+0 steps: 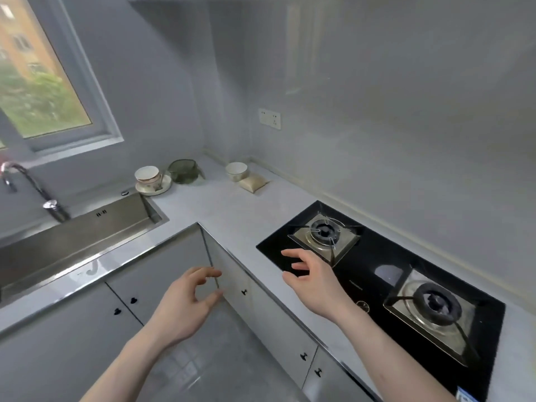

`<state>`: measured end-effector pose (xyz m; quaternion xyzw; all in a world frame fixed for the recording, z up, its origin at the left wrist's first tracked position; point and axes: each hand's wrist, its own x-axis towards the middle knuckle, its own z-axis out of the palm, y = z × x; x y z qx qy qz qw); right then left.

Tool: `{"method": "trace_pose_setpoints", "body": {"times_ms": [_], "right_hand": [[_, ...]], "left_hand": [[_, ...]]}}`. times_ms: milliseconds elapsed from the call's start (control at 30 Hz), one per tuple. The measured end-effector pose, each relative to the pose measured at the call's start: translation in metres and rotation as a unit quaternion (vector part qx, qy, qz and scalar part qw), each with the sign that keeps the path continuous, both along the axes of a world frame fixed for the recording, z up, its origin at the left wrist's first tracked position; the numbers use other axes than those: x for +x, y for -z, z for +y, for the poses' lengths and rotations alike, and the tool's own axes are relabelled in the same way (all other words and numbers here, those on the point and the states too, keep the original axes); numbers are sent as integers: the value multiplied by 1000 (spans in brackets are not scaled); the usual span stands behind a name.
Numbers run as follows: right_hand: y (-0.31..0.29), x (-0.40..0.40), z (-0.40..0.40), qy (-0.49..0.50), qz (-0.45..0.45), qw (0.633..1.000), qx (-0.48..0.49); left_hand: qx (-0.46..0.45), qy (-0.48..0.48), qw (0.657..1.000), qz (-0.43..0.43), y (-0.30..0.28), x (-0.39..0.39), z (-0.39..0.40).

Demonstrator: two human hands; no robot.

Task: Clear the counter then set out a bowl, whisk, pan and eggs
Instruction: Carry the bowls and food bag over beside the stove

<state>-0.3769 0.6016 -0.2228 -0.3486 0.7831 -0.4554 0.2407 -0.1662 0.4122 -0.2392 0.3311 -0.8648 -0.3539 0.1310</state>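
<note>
Both hands hang in the air in front of the counter's inner corner, and neither holds anything. The left hand (185,303) hovers over the cabinet fronts with its fingers loosely curled, thumb and forefinger near each other but with nothing between them. The right hand (311,281) is spread and relaxed above the near left corner of the black gas hob (385,274), fingers reaching forward.

The counter (232,216) stretches ahead of both hands to the back corner, and everything to be cleared lies there, well apart from either hand. Ahead and to the left of the left hand, beyond the sink (72,242), sits a stack of patterned bowls (148,175) on a saucer (153,187); what is in the top bowl cannot be seen from here. Just beside it on its right is a green glass bowl (182,171), which looks empty. Straight ahead of the right hand, further back, stands a white bowl (236,170) with a thin rim line, its inside looking empty, and a small pale packet (253,182) lies touching or just beside it on the near right, its long axis running roughly toward the hob.

I judge the right hand the nearer one for the white bowl and packet, the left for the stack and green bowl. No whisk, pan or eggs are in view, so the setting out is not begun.
</note>
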Motion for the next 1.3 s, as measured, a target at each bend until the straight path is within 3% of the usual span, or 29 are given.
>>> {"method": "trace_pose_setpoints", "body": {"times_ms": [333,900,1300], "right_hand": [[2,-26,-131,-82,-18,996,-25],[-9,-144,-323,-124,-6,992,-13],[17,-186,-413,-44,-16,999,24]], "left_hand": [[-27,-70,997,-5,-12,5,-85],[-43,-99,994,0,-20,-99,-259],[-44,-29,997,-49,3,-147,-400]]}}
